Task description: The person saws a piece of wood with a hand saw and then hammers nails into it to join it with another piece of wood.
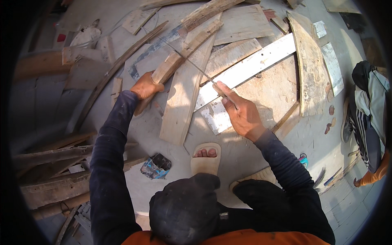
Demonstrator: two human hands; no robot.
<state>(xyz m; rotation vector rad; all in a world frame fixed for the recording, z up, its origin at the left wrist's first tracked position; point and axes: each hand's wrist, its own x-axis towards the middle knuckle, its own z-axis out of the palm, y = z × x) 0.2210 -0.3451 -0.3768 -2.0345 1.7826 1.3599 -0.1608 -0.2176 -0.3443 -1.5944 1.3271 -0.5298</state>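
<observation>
My left hand (145, 86) is closed around the near part of a squared wooden beam (168, 66), pressing it down over other boards. In my right hand (241, 109) is the handle of a handsaw (196, 66), its index finger stretched along the grip. Seen edge-on, the saw's thin blade runs up and left, crossing the beam just beyond my left hand. Whether the teeth have cut into the wood cannot be made out. Under the saw's handle end lies a white-painted plank (261, 60). A pale board (179, 106) lies between my hands.
A weathered plank (309, 65) lies at the right, near a bag and clothes (369, 110). Stacked timber (57, 183) fills the lower left. Beside my sandalled foot (205, 157) stands a small black-and-blue container (156, 166). A curved wooden strip (110, 75) lies left of the beam.
</observation>
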